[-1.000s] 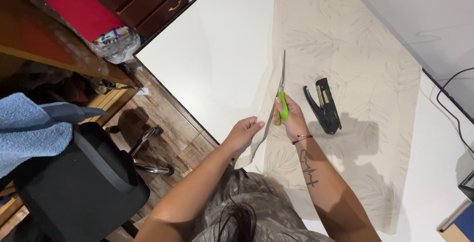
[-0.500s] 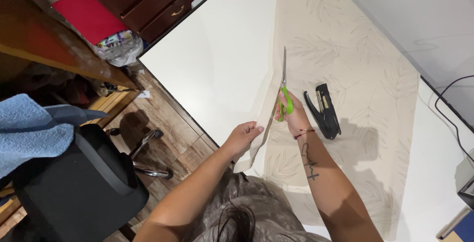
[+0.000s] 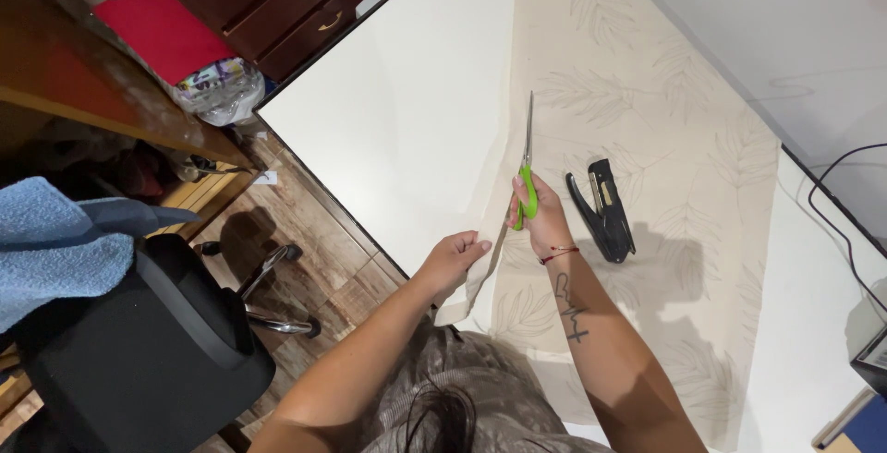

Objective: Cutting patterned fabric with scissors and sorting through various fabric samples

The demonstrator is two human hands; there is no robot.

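Scissors (image 3: 527, 171) with bright green handles sit in the person's right hand (image 3: 540, 222), near the middle of the view, their long blades pointing toward twelve o'clock along the left edge of a beige sheet printed with pale leaf shapes (image 3: 647, 139). The right fingers are closed through the handle loops, and the blades look nearly shut along the line between the main sheet and a narrow strip (image 3: 476, 277) parting from it. The left hand (image 3: 453, 264), at about eight o'clock from the scissors, has its fingers curled closed on that strip, apparently holding it taut and clear of the cut line so the blades can run straight. The sheet lies flat across a white worktop (image 3: 407, 111), spread from the person's body out toward twelve o'clock, which gives the scissors a firm, level surface to travel along. A black stapler (image 3: 602, 208) rests on the sheet at three o'clock from the right hand, close by but apart from it, and may also be weighing the sheet down. A thin red band circles the right wrist. Off the worktop at nine o'clock stands a black office chair (image 3: 139, 351) with a blue cloth (image 3: 55, 241) draped over it, on a wood-patterned floor (image 3: 305, 222). At eleven o'clock a red item (image 3: 162, 33) lies beside a dark wooden set of drawers (image 3: 296, 0).
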